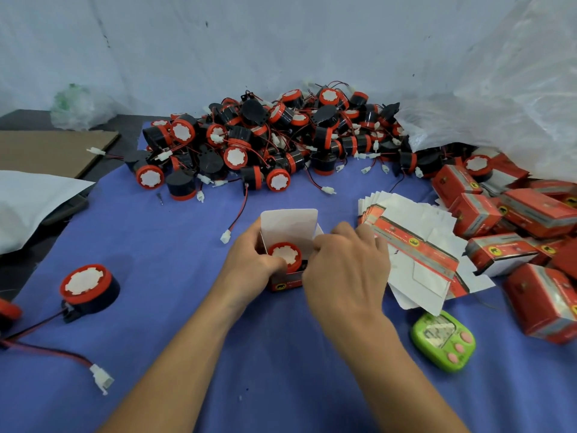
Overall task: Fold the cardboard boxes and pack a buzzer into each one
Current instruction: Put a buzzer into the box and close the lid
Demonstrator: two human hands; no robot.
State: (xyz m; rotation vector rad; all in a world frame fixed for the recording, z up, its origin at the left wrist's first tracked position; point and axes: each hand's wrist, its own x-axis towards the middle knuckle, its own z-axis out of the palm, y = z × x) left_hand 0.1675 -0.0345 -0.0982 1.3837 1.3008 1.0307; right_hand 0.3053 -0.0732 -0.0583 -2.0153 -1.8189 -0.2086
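Observation:
A small red cardboard box (288,226) stands open in the middle of the blue cloth, its white lid flap upright. A red and black buzzer (284,255) with a white face sits inside it. My left hand (249,260) grips the box's left side, thumb at the buzzer's edge. My right hand (346,270) pinches the box's right side flap. A big heap of buzzers (268,142) with red-black wires lies behind. Flat unfolded boxes (415,245) lie fanned out to the right.
Closed red boxes (530,232) pile up at the far right under a clear plastic bag (499,98). A loose buzzer (89,289) with its wire lies at the left. A green timer (443,339) sits near the right forearm. Brown cardboard (46,151) lies far left.

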